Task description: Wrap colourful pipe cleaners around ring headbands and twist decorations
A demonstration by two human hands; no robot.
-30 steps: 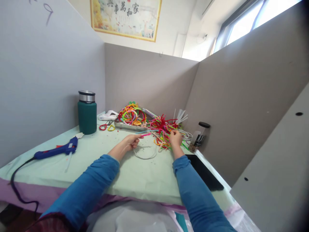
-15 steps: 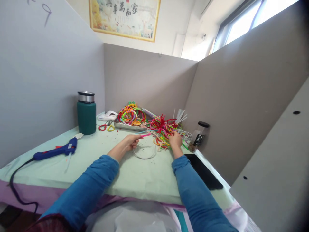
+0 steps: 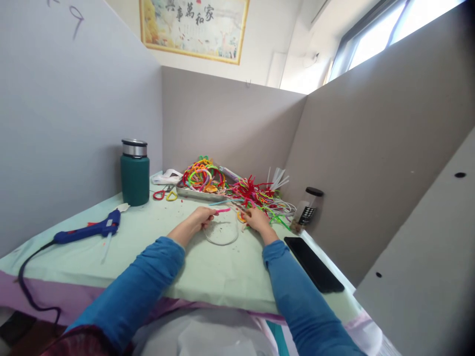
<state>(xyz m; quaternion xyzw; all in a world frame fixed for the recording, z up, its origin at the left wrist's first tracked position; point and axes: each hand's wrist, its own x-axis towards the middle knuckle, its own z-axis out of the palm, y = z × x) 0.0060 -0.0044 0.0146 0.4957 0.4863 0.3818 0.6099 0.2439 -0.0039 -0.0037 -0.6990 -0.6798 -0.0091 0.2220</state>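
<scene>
My left hand (image 3: 204,217) is closed on a thin white hoop (image 3: 221,244), with a short pink wrapped piece (image 3: 223,210) sticking out to the right of its fingers. To the right of the hoop, my right hand (image 3: 256,218) is closed around something dark and thin, perhaps scissors, that points up and left; its shape is too small to tell. Behind and beside this hand lies a pile of red, green and yellow fuzzy stems (image 3: 252,189). A metal tray (image 3: 198,195) behind my hands holds colourful fuzzy rings (image 3: 200,177).
A blue glue gun (image 3: 89,232) with a cord lies at the left, near a green bottle (image 3: 135,180). Red-and-yellow-handled scissors (image 3: 165,195) lie by the tray. At the right are a black phone (image 3: 314,264) and a clear jar (image 3: 307,210). Grey partitions enclose the table.
My right hand has moved left from the stem pile toward the hoop, and a thin dark item now shows at its fingers. My left hand still holds the hoop in nearly the same place.
</scene>
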